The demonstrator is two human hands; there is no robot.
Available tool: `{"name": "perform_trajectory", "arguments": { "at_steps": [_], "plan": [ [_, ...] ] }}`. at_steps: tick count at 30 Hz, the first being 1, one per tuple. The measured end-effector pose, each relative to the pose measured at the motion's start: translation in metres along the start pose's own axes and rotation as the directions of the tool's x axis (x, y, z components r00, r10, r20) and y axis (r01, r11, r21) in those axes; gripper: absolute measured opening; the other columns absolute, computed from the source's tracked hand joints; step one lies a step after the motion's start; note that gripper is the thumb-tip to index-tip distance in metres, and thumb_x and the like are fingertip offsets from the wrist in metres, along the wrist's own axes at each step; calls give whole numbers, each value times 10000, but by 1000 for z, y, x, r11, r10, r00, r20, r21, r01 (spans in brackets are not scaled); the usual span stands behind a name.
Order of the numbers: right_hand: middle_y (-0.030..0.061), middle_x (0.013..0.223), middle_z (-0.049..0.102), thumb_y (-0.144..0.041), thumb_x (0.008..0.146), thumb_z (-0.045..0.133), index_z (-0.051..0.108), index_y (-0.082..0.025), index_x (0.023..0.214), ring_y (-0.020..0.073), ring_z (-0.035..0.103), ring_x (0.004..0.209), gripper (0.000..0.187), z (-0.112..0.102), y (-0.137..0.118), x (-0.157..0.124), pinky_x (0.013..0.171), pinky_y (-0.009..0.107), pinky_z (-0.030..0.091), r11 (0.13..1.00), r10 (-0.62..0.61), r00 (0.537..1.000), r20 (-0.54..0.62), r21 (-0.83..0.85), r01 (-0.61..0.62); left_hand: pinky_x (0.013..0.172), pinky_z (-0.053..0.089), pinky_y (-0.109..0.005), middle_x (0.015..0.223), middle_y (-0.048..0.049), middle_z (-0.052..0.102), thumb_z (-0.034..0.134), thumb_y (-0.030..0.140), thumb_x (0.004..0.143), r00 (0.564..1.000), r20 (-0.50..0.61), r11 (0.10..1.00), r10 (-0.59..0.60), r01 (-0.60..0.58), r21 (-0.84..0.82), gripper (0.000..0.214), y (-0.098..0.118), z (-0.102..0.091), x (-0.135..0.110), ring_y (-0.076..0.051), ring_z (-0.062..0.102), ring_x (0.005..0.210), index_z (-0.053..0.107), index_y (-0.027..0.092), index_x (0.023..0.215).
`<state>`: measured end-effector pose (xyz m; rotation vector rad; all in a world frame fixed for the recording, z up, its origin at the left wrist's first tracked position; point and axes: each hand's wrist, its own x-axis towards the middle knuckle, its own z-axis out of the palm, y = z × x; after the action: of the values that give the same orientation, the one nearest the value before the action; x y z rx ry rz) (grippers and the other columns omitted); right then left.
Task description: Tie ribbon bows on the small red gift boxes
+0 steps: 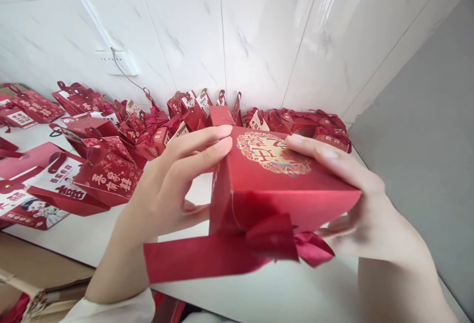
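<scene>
A red gift box (255, 182) with a gold printed emblem on its upper face is held up above the white table. My left hand (174, 184) grips its left side, with fingertips on the top edge and the thumb lower down. On the right side, my right hand (355, 189) is closed round the box, one finger lying across the printed face. A dark red ribbon (207, 259) is tied in a bow on the side facing me, and one long tail hangs out to the left. Part of my right hand's grip is hidden behind the box.
Many red gift boxes (111, 175) with ribbon loops crowd the white table (296, 288) at left and along the tiled wall (259, 36). A wall socket (116, 62) has a cable running down behind them. A cardboard carton (44, 259) stands lower left; a grey panel (425, 130) bounds the right.
</scene>
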<state>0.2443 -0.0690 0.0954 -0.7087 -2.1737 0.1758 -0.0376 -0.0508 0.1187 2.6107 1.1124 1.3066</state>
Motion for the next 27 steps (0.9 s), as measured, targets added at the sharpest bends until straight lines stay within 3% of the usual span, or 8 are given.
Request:
{"name": "perform_trajectory", "arguments": {
  "at_steps": [3,7,10,16,27],
  "plan": [
    [3,1535,363,-351,743,770,170,-406,1505,348,393,1380,972,6,12,3,1108,541,419,996,-43,999,-11,71,43,1078,465,-497,1398,-25,530,724,434,766,978,25,974,209,-210,82,720,-4,6,5,-300,508,1292,387,387,1400],
    [19,1534,360,-314,724,786,184,-400,1501,355,392,1379,987,11,19,4,1099,562,425,995,6,1000,-16,103,-4,1048,488,-470,1401,-64,528,707,426,784,963,69,954,261,-269,133,728,-13,10,9,-299,510,1292,370,340,1424],
    [4,1533,361,-282,727,781,178,-424,1494,346,376,1391,986,13,20,3,1127,570,391,995,28,999,-17,98,-26,1035,498,-469,1410,-79,520,712,440,777,965,84,958,248,-257,130,745,-15,11,9,-303,506,1296,370,330,1430],
    [53,1536,347,-254,725,773,177,-331,1512,342,363,1397,990,12,20,4,1145,554,368,995,-2,1000,-2,101,2,1031,510,-477,1443,-75,491,711,388,789,976,124,979,181,-191,69,756,-12,12,7,-303,481,1321,348,328,1450],
    [9,1538,338,-279,707,776,135,-441,1480,370,358,1392,1017,12,19,2,1105,599,394,992,106,994,30,59,-107,1044,501,-515,1482,-56,443,754,446,735,972,194,990,133,-138,12,847,-23,15,8,-337,418,1364,326,358,1461]
  ]
}}
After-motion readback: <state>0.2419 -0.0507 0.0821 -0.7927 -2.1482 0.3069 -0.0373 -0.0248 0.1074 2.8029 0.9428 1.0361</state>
